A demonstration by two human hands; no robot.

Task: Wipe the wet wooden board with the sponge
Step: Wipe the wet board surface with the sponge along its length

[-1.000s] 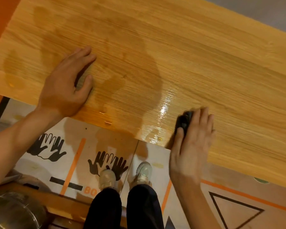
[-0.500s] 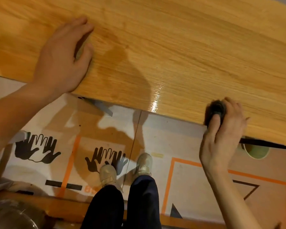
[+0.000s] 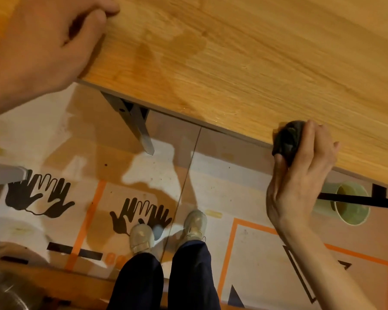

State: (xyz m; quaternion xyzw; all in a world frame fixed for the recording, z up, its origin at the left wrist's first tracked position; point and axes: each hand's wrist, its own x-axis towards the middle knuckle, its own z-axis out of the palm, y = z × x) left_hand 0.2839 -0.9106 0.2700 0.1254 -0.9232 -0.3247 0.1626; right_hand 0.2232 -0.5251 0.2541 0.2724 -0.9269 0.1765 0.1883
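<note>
Head view looks down on the wooden board [image 3: 244, 63], which fills the far part of the frame, its near edge running diagonally from left to right. Right hand [image 3: 300, 175] grips a dark sponge [image 3: 288, 138], thumb and fingers curled round it, right on the board's near edge at the right; part of the sponge overhangs the edge. Left hand [image 3: 43, 41] lies on the board at the far left, palm down with the fingers loosely bent, seemingly bracing it; nothing held.

A darker damp patch [image 3: 173, 48] shows mid-board, well apart from the sponge, with a glossy wet sheen near the near edge to the sponge's left. So wiping looks partly done at best.

Risks, judged from here:
- sponge is at the rim, so a further pull toward the near side could slide it off and drip water on the floor mat [image 3: 143, 175] by the shoes [image 3: 141, 238].
- a green cup [image 3: 349, 202] sits on the floor just below the right hand; a dropped sponge may hit it.
- damp patch mid-board may get missed if strokes stay along the edge.
- board rests on a metal bracket [image 3: 132, 121]; hard pressure at the overhanging rim might tip or shift it if the left hand eases off.
</note>
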